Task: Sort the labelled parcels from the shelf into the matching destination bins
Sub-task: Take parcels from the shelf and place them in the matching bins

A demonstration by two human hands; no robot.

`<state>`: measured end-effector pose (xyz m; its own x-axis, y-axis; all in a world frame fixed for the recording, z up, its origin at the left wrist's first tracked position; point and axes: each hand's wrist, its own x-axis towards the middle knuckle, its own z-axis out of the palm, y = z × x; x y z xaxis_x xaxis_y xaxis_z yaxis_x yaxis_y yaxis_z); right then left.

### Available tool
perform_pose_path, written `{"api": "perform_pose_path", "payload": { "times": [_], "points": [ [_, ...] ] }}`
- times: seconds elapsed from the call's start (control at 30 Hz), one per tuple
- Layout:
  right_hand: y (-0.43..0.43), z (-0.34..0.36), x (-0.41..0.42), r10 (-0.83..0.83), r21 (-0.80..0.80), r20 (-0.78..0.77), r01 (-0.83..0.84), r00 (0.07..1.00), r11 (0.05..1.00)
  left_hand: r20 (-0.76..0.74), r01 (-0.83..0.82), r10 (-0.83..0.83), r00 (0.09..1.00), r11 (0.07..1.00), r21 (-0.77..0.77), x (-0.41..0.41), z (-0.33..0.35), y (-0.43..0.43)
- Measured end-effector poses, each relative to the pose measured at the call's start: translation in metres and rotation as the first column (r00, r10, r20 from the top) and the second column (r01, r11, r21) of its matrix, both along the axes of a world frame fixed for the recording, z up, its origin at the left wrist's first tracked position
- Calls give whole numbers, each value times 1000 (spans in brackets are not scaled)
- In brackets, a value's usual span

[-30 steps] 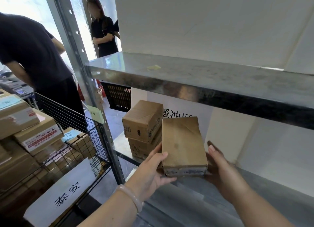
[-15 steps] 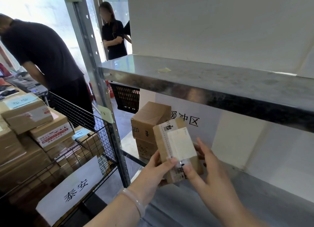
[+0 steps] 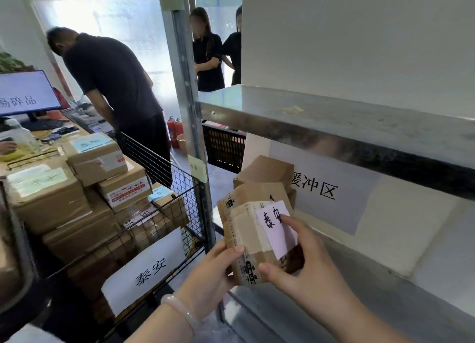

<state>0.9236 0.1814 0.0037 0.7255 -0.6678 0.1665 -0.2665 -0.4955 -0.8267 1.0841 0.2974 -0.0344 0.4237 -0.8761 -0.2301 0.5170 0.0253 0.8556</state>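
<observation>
I hold a small brown cardboard parcel (image 3: pixel 246 229) upright in front of the metal shelf (image 3: pixel 359 126). Its white label (image 3: pixel 276 227) with handwritten characters faces me. My left hand (image 3: pixel 213 270) grips the parcel's lower left edge. My right hand (image 3: pixel 298 268) holds its right side, thumb on the bottom front and forefinger on the label. Two more brown parcels (image 3: pixel 267 171) sit stacked at the back of the lower shelf. To the left stands a wire mesh bin (image 3: pixel 177 214) with a white sign (image 3: pixel 146 268) bearing matching characters, piled with several parcels.
The shelf's upright post (image 3: pixel 190 126) stands between bin and shelf. A white sign (image 3: pixel 326 188) hangs on the shelf's back wall. A person in black (image 3: pixel 115 85) bends over a desk behind the bin. Two people (image 3: pixel 213 54) stand in the doorway. A black crate (image 3: pixel 225 147) sits behind.
I have turned the parcel from its plain side so its labelled face shows, and lifted it closer. My view has swung left toward the wire bin.
</observation>
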Motion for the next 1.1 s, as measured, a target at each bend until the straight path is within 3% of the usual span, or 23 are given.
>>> {"api": "perform_pose_path", "payload": {
  "times": [0.17,0.27,0.4,0.5,0.63,0.8,0.97,1.1],
  "points": [
    [13,2,41,61,-141,-29,-64,998,988,478,-231,152,865,966,112,32,17,42],
    [26,7,74,125,-169,-34,-129,992,977,678,-403,182,712,896,183,62,24,75],
    [39,15,115,199,-206,-49,-204,979,957,867,-527,104,488,827,197,89,30,117],
    [53,23,153,216,-213,-35,-218,976,952,927,-558,7,375,800,220,108,36,147],
    [73,42,208,207,-272,-25,-206,978,940,936,-579,-29,350,779,241,134,46,177],
    [93,57,264,244,-269,-122,-269,962,925,974,-615,-66,216,766,188,161,47,209],
    [106,51,295,398,-337,-331,-501,855,797,987,-619,-48,151,774,132,193,52,237],
    [103,63,318,517,-292,-438,-660,736,692,993,-621,4,121,781,72,218,63,246]
  ]
}}
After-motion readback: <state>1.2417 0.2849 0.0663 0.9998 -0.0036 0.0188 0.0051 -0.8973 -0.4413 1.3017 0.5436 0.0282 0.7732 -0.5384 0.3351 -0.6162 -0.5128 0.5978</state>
